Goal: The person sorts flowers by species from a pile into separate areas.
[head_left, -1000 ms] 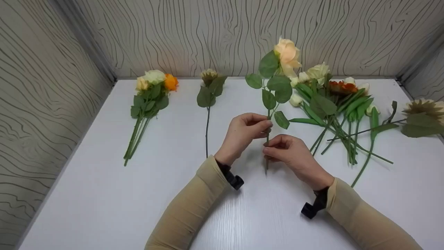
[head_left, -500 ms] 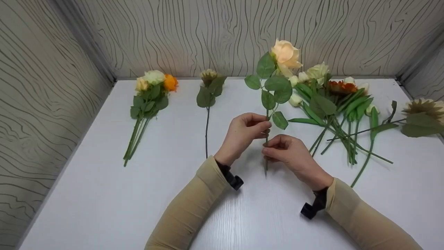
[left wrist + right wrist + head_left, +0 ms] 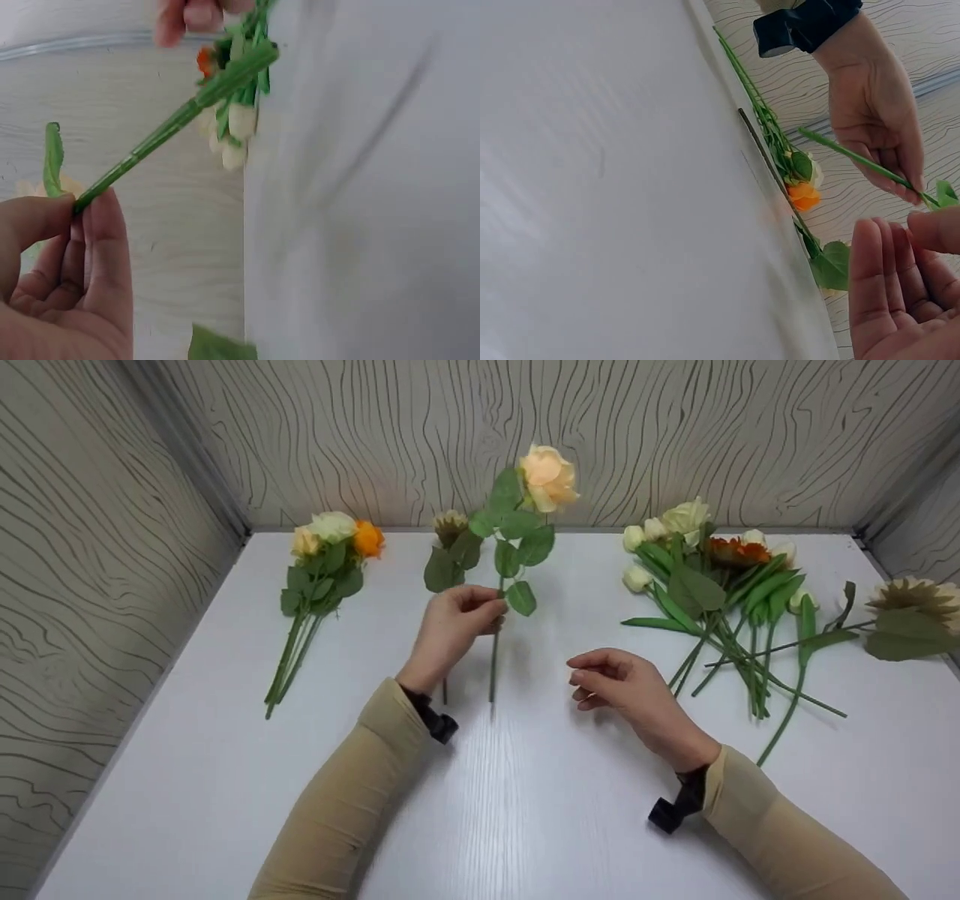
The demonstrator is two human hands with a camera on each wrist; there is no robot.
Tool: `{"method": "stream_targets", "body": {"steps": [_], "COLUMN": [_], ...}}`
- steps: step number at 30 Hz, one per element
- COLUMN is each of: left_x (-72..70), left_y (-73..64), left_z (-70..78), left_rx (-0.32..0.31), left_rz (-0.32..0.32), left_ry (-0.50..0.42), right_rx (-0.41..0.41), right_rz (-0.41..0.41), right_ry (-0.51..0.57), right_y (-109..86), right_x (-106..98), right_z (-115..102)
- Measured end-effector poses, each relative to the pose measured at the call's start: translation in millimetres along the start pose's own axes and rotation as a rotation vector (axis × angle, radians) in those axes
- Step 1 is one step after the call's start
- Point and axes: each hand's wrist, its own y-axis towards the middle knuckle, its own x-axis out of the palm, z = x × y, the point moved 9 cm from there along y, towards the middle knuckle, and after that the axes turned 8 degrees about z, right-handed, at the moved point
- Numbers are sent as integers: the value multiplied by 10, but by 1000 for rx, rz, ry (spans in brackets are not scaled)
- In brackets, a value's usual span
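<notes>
My left hand [image 3: 455, 626] pinches the green stem of a peach rose [image 3: 550, 478] between thumb and fingers, just under its lowest leaf. The rose stands upright over the table, its bloom up against the back wall. In the left wrist view the bare lower stem [image 3: 161, 131] slants up out of the pinch. My right hand [image 3: 630, 690] is apart from the rose, over the table, its fingers loosely bent with nothing between them. Behind the left hand lies a single flower with a pale bloom [image 3: 450, 525] and dark stem, partly hidden by that hand.
At the left lies a bunch of cream, white and orange roses [image 3: 330, 547]. A heap of white tulips, a red-orange flower and green stems [image 3: 739, 600] lies at the right. Beyond it a large pale flower [image 3: 911, 615] reaches the table's right edge. A patterned wall [image 3: 420, 442] stands behind.
The right hand has let go of the rose's stem and stays in place. My left hand has carried the rose to the left, towards the single pale flower.
</notes>
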Motion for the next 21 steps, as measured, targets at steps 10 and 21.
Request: {"method": "stream_targets", "body": {"steps": [10, 21], "left_x": [-1771, -2454], "left_y": [160, 106], "left_z": [81, -183], "left_rx": [25, -14], "left_rz": [238, 320], "left_ry": [662, 909], "right_rx": [15, 8], "right_rz": [4, 8], "right_ry": [7, 9], "right_y": [24, 52], "right_x": [-65, -92], "right_z": [-3, 7]}}
